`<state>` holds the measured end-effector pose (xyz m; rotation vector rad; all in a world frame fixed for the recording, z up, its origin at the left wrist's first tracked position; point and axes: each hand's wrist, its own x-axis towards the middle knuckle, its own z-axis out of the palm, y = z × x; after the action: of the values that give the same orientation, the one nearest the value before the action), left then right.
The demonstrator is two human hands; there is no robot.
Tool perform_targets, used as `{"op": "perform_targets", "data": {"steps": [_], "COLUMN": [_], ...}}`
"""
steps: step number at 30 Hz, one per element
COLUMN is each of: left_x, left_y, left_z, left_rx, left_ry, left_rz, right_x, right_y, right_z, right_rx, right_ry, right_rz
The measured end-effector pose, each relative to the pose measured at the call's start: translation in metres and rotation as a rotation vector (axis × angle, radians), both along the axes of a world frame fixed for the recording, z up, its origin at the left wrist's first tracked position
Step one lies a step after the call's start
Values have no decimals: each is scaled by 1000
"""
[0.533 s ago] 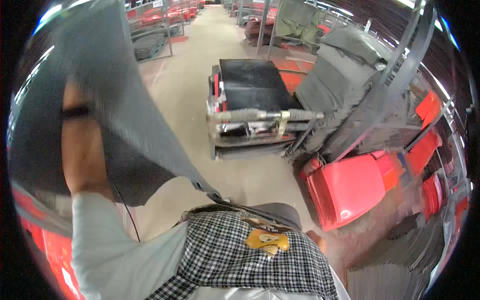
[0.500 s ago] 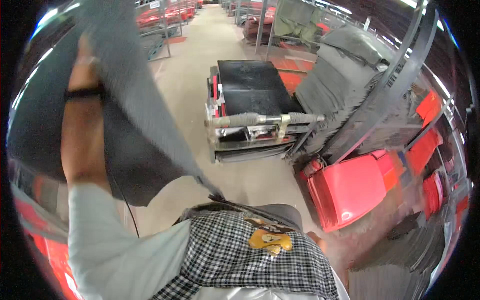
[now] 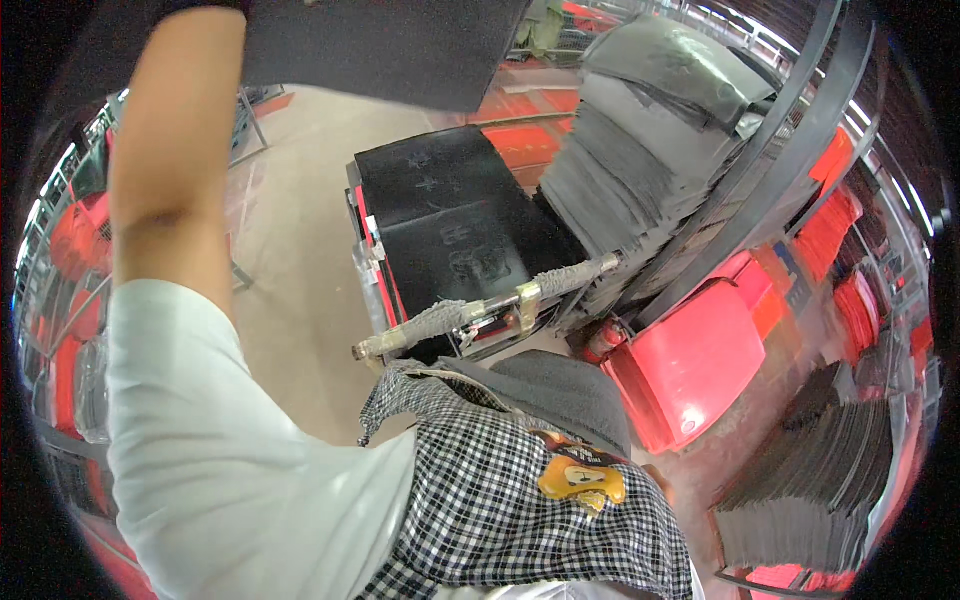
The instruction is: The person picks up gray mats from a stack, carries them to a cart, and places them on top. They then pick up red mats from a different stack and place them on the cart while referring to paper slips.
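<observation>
My left forearm [image 3: 180, 120] is raised high at the upper left. Its hand is hidden behind a large dark grey sheet [image 3: 380, 50], which it holds aloft across the top of the view. Below the sheet stands a trolley carrying a black flat stack [image 3: 440, 220], with its grey-wrapped handle bar [image 3: 480, 310] just in front of my body. My right hand is out of sight. A checked garment with a yellow badge [image 3: 570, 480] covers my chest.
A tall leaning pile of grey sheets [image 3: 620, 170] sits right of the trolley against curved dark rails [image 3: 790, 140]. A red bin [image 3: 690, 360] lies below it. Another pile of dark sheets [image 3: 800, 500] is at the lower right. Red racks [image 3: 70, 240] line the left; beige floor [image 3: 290, 230] lies between.
My left arm has swung the grey sheet from hanging at the left up over my head. My view has moved closer over the trolley.
</observation>
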<state>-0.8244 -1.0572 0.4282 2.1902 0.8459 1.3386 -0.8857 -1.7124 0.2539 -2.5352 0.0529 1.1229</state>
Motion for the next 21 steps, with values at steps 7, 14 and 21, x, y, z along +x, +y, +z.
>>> {"op": "perform_targets", "data": {"steps": [7, 14, 21], "left_x": [-92, -123, -133], "left_y": [-93, -296, -353], "left_z": [-265, -298, -376], "left_rx": [-397, -1231, -1119], "left_ry": [748, 847, 1258], "left_rz": [200, -1064, -1305], "right_x": [21, 36, 51], "right_y": [6, -25, -27], "right_z": [34, 13, -9], "right_rx": [-15, 86, 160], "right_ry": [16, -121, -103], "right_rz": [28, 320, 483]}}
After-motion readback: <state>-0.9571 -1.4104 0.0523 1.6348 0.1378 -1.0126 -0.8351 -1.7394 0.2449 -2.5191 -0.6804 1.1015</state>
